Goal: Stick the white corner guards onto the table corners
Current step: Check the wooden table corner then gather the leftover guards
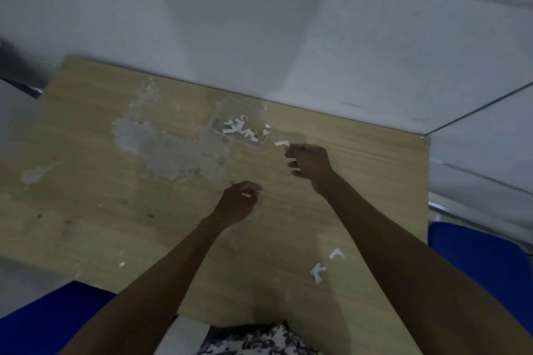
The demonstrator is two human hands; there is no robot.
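Head view: one white corner guard [282,143], L-shaped, is pinched at the fingertips of the right hand [310,166], just beside the clear container [241,123] near the table [86,153] far edge. Left hand [239,202] grip closes on a small white piece [246,195]. Two loose guards [327,265] lie near the right edge; the container's guards are too jumbled to count.
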